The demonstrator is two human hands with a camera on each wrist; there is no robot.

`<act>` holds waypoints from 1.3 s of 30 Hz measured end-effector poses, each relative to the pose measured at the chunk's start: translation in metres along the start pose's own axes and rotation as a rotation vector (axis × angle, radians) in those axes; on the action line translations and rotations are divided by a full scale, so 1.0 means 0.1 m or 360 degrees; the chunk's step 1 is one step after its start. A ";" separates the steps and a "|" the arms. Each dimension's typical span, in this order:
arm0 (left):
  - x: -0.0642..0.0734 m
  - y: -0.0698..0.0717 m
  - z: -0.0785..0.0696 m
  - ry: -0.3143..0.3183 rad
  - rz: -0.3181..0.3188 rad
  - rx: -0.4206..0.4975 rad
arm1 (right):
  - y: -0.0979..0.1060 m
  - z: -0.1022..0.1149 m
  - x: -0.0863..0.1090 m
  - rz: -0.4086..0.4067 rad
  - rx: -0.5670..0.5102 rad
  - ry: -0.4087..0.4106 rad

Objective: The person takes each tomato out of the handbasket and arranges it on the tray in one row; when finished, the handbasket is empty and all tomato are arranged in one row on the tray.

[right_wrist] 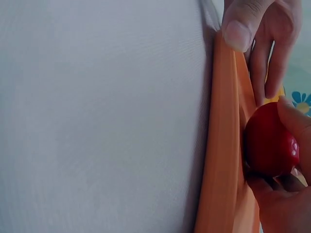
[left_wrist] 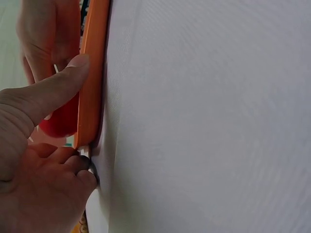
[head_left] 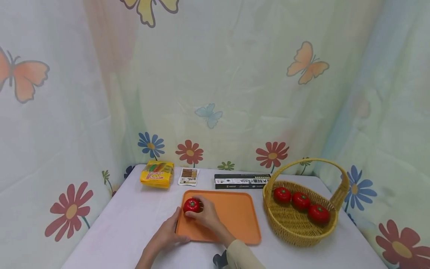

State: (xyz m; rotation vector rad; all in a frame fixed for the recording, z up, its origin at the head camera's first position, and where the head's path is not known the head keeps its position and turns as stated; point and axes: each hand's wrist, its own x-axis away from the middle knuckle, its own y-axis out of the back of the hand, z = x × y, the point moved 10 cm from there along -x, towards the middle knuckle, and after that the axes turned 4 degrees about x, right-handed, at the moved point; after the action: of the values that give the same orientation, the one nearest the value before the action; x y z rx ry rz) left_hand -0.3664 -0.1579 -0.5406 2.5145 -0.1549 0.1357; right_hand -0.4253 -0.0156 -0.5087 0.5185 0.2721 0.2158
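Observation:
An orange tray (head_left: 235, 215) lies on the white cloth with a red tomato (head_left: 190, 205) at its upper left corner. My right hand (head_left: 206, 213) grips that tomato, thumb and fingers around its side; the right wrist view shows the tomato (right_wrist: 270, 141) low against the tray's inner surface. My left hand (head_left: 168, 232) holds the tray's near left corner. In the left wrist view its thumb (left_wrist: 58, 87) presses on the tray's rim (left_wrist: 92, 87), while the other fingers bend in at the side. Part of the tomato hides behind that thumb there.
To the right stands a yellow wicker basket (head_left: 295, 239) with a tall handle and three tomatoes inside. Behind the tray are a yellow packet (head_left: 157, 174), a small white and brown sachet (head_left: 189, 176) and a black and white pasta box (head_left: 242, 181). Patterned curtains surround the table.

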 end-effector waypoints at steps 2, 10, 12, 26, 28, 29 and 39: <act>-0.01 0.00 -0.02 -0.0011 -0.0004 -0.0003 | 0.01 0.00 -0.01 -0.0004 -0.0013 0.0002; -0.02 -0.01 0.00 0.0069 -0.0017 -0.0016 | -0.01 -0.04 0.00 0.0007 0.0031 -0.0072; -0.01 0.00 0.03 0.0098 -0.0022 -0.0021 | -0.03 -0.04 0.01 0.0026 0.0039 -0.0104; 0.01 0.09 0.04 0.0089 -0.0028 -0.0046 | 0.91 0.54 0.31 0.0493 0.0193 0.0293; -0.01 0.10 0.04 0.0094 -0.0031 -0.0020 | 1.19 0.57 0.38 0.0636 0.0221 0.0341; -0.01 0.11 0.05 0.0100 -0.0038 -0.0020 | 1.34 0.57 0.41 0.0709 0.0211 0.0354; 0.01 0.06 0.01 0.0095 -0.0010 -0.0058 | 2.80 -0.19 0.50 0.0735 0.0132 0.0118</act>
State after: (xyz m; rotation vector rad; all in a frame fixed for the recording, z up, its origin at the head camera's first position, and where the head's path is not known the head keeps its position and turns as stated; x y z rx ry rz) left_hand -0.3664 -0.1633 -0.5374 2.4712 -0.1239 0.2030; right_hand -0.4215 0.2439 -0.3902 0.6525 0.2310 0.6756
